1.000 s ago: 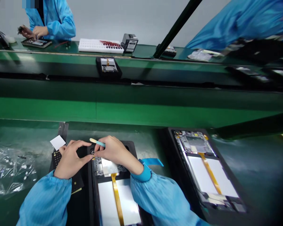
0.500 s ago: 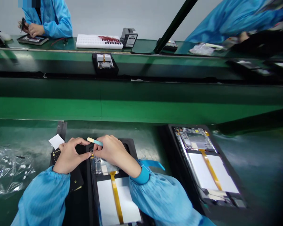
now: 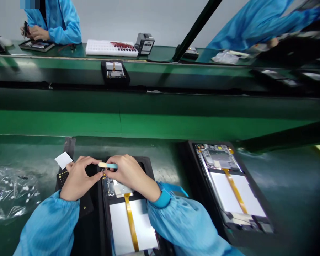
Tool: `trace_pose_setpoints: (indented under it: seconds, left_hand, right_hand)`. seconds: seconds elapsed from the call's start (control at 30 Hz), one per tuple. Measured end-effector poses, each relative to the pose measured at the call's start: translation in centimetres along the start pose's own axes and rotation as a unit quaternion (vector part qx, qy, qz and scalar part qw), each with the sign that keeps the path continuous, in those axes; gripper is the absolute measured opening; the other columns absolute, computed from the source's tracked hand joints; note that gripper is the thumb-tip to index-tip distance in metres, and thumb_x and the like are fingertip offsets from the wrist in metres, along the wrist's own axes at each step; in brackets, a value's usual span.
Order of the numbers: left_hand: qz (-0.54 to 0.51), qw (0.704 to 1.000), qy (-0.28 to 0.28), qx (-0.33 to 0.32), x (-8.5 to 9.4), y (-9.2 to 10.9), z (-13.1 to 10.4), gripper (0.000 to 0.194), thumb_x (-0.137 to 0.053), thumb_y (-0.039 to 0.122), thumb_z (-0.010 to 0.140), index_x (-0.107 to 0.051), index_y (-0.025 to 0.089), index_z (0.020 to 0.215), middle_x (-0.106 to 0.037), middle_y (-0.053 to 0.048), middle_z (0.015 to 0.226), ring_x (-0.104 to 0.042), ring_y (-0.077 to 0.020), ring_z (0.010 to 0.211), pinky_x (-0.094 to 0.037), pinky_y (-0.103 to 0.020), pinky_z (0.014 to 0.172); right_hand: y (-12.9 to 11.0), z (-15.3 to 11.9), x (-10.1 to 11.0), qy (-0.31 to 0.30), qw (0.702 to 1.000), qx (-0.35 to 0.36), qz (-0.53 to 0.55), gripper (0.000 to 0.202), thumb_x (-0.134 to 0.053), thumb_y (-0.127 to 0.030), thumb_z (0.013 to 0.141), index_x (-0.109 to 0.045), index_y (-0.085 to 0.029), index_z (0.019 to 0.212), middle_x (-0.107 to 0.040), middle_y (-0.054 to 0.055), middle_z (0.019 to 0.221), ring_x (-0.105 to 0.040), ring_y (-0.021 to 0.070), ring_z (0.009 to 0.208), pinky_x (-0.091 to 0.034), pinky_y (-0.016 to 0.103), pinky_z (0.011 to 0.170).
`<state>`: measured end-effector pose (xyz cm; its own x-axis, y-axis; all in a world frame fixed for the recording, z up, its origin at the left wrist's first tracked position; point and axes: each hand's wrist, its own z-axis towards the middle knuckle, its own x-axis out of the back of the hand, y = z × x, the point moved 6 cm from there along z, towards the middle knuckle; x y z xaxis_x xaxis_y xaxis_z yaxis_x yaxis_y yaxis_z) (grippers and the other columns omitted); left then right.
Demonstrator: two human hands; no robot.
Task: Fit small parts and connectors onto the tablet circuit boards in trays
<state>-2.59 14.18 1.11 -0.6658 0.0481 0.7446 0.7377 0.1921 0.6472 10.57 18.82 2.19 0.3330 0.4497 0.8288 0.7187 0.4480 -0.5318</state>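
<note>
Basically, right hand (image 3: 128, 171) pinches stick (image 3: 107, 165); left hand (image 3: 78, 180) half-open, contact unclear; device (image 3: 145, 224) cropped at bottom, bench (image 3: 130, 146) beyond far edge.

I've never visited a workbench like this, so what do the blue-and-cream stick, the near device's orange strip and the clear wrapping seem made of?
Stick: probably smooth plastic, its blue part evenly coloured; what the cream end is made of is unclear.
Orange strip: likely thin plastic film, flat with a slight sheen.
Clear wrapping: apparently glossy plastic, see-through and creased.
</note>
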Motion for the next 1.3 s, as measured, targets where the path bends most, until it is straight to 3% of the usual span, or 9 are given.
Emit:
trace_pose_setpoints:
  seconds: [0.27, 0.4, 0.5, 0.67, 0.77, 0.83, 0.93, 1.17, 1.3]
  left_hand:
    - [0.018, 1.0, 0.006, -0.005, 0.0, 0.3, -0.8, 0.026, -0.065, 0.033, 0.074, -0.066, 0.033, 0.1, -0.069, -0.001, 0.104, -0.055, -0.0282, 0.109, -0.03, -0.046, 0.086]
    - [0.077, 0.988, 0.131, -0.029, 2.8, -0.2, -3.6, 0.034, -0.052, 0.041, 0.086, -0.054, 0.037, 0.12, -0.063, -0.002, 0.118, -0.047, -0.0298, 0.119, -0.024, -0.05, 0.094]
    - [0.123, 0.97, 0.21, -0.019, 4.7, -2.3, -6.1, 0.039, -0.044, 0.045, 0.089, -0.049, 0.031, 0.126, -0.058, -0.007, 0.123, -0.044, -0.0314, 0.119, -0.028, -0.05, 0.096]
    - [0.094, 0.981, 0.171, 0.013, 4.1, -6.2, -7.4, 0.05, -0.05, 0.055, 0.084, -0.05, 0.025, 0.125, -0.056, -0.009, 0.124, -0.044, -0.0315, 0.116, -0.035, -0.05, 0.098]
    - [0.027, 0.984, 0.177, 0.023, 3.4, -7.0, -7.5, 0.037, -0.053, 0.052, 0.083, -0.058, 0.026, 0.109, -0.061, -0.006, 0.114, -0.048, -0.0288, 0.114, -0.038, -0.048, 0.099]
    - [-0.028, 0.981, 0.187, 0.054, 3.1, -7.2, -7.8, 0.033, -0.055, 0.051, 0.082, -0.059, 0.026, 0.102, -0.065, -0.005, 0.107, -0.056, -0.026, 0.107, -0.044, -0.043, 0.093]
    - [-0.091, 0.971, 0.197, 0.104, 3.0, -7.0, -8.8, 0.032, -0.057, 0.051, 0.081, -0.058, 0.025, 0.1, -0.069, -0.003, 0.098, -0.065, -0.0216, 0.091, -0.053, -0.03, 0.076]
    - [-0.07, 0.972, 0.225, 0.016, 4.4, -2.2, -11.2, 0.024, -0.059, 0.045, 0.081, -0.063, 0.023, 0.072, -0.068, 0.002, 0.067, -0.064, -0.0139, 0.059, -0.051, -0.018, 0.056]
    - [-0.106, 0.978, 0.173, -0.047, 4.4, 0.6, -11.8, 0.022, -0.056, 0.037, 0.085, -0.064, 0.024, 0.07, -0.066, 0.003, 0.062, -0.061, -0.0118, 0.052, -0.048, -0.016, 0.05]
  right_hand:
    - [-0.1, 0.1, 0.1, -0.006, 1.0, 0.008, -0.01, 0.01, -0.066, -0.022, 0.076, -0.072, -0.021, 0.083, -0.075, 0.002, 0.074, -0.068, 0.02, 0.07, -0.035, 0.024, 0.057]
    - [-0.1, 0.3, 0.2, -0.009, 1.0, -0.016, -0.002, 0.008, -0.068, -0.024, 0.074, -0.073, -0.021, 0.079, -0.073, 0.002, 0.067, -0.068, 0.0201, 0.067, -0.035, 0.025, 0.056]
    - [-0.2, 0.5, 0.0, -0.012, 0.999, -0.026, -0.026, 0.007, -0.068, -0.025, 0.074, -0.072, -0.022, 0.079, -0.072, 0.002, 0.066, -0.067, 0.021, 0.066, -0.032, 0.026, 0.054]
    - [-0.4, 0.4, -0.3, -0.024, 0.999, -0.008, -0.021, 0.003, -0.066, -0.023, 0.077, -0.068, -0.021, 0.079, -0.067, 0.001, 0.065, -0.064, 0.0199, 0.065, -0.03, 0.026, 0.053]
    - [-0.5, -0.7, 0.9, 0.049, 0.995, 0.01, 0.089, 0.009, -0.066, -0.022, 0.078, -0.061, -0.019, 0.072, -0.062, 0.001, 0.066, -0.059, 0.0174, 0.063, -0.034, 0.026, 0.055]
    - [-0.8, -2.4, 2.6, 0.152, 0.965, 0.038, 0.209, 0.022, -0.06, -0.026, 0.084, -0.056, -0.019, 0.063, -0.055, 0.0, 0.065, -0.053, 0.0161, 0.061, -0.037, 0.027, 0.056]
    - [-1.8, -5.5, 4.6, 0.241, 0.88, 0.109, 0.394, 0.039, -0.046, -0.036, 0.093, -0.053, -0.021, 0.057, -0.054, 0.004, 0.071, -0.051, 0.0178, 0.064, -0.04, 0.031, 0.056]
    - [-5.3, -9.1, 2.8, 0.225, 0.76, 0.142, 0.593, 0.034, -0.043, -0.042, 0.095, -0.066, -0.027, 0.075, -0.058, 0.003, 0.063, -0.054, 0.0169, 0.053, -0.044, 0.03, 0.047]
    - [-6.4, -9.1, 0.9, 0.167, 0.749, 0.143, 0.625, 0.009, -0.057, -0.028, 0.089, -0.064, -0.031, 0.095, -0.066, 0.005, 0.086, -0.067, 0.0182, 0.064, -0.057, 0.03, 0.054]
